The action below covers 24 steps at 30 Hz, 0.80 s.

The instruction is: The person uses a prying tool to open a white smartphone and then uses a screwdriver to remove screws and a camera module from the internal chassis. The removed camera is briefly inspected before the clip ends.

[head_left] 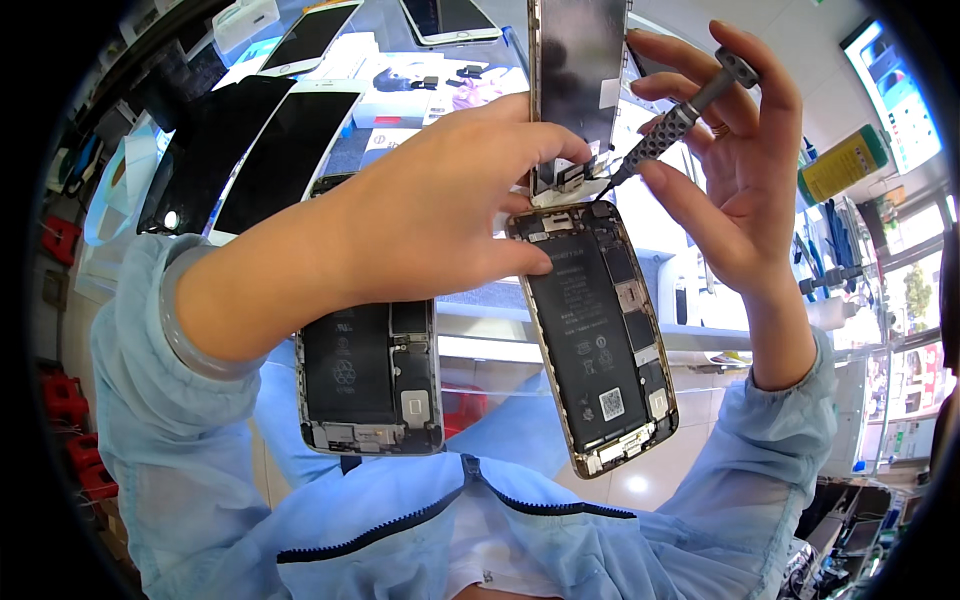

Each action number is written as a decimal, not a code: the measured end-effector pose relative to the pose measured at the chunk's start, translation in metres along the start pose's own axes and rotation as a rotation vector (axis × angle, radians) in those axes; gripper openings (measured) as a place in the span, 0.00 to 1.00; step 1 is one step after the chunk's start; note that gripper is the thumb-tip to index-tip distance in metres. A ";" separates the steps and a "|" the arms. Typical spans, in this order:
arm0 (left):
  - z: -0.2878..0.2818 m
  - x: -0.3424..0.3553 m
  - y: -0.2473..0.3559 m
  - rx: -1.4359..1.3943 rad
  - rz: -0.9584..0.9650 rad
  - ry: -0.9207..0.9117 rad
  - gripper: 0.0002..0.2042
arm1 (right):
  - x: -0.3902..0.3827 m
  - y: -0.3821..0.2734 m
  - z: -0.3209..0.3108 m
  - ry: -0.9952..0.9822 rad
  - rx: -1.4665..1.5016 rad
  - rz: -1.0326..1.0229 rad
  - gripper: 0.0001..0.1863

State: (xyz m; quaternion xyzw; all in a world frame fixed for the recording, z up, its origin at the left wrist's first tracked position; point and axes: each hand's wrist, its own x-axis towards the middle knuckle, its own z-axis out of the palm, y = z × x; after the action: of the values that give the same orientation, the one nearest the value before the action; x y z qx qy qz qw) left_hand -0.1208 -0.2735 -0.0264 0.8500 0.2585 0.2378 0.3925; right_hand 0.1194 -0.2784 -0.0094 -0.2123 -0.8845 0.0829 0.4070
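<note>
My left hand grips an opened smartphone at its top end. Its thumb lies on the black battery, and its fingers reach the raised screen assembly, which stands up from the phone's top edge. In my right hand is a grey screwdriver with a perforated handle, pinched between thumb and fingers. The screwdriver's tip meets the phone's upper corner, near the screen's cable. Beside it, partly under my left forearm, lies a second opened phone with its battery and boards exposed.
Several phone screens, among them a white-framed one and a black one, lie at the left of the bench. Two white phones are farther back. A yellow-green bottle and a bright monitor stand at the right.
</note>
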 end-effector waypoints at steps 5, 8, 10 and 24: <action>0.001 0.001 0.003 0.010 -0.021 -0.003 0.32 | 0.001 -0.005 0.002 0.050 0.094 0.088 0.40; 0.001 0.001 0.002 0.005 -0.024 -0.001 0.32 | 0.002 -0.005 0.002 0.013 0.113 0.101 0.42; 0.001 0.001 0.002 -0.006 -0.029 -0.006 0.33 | 0.001 -0.004 0.001 0.022 0.249 0.167 0.43; 0.000 0.002 0.002 -0.024 -0.013 -0.027 0.33 | -0.003 0.019 0.002 0.042 0.157 -0.065 0.42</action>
State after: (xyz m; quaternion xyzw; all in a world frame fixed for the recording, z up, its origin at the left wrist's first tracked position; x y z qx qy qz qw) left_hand -0.1189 -0.2731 -0.0246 0.8467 0.2560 0.2267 0.4076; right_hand 0.1253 -0.2630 -0.0194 -0.1528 -0.8731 0.1343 0.4431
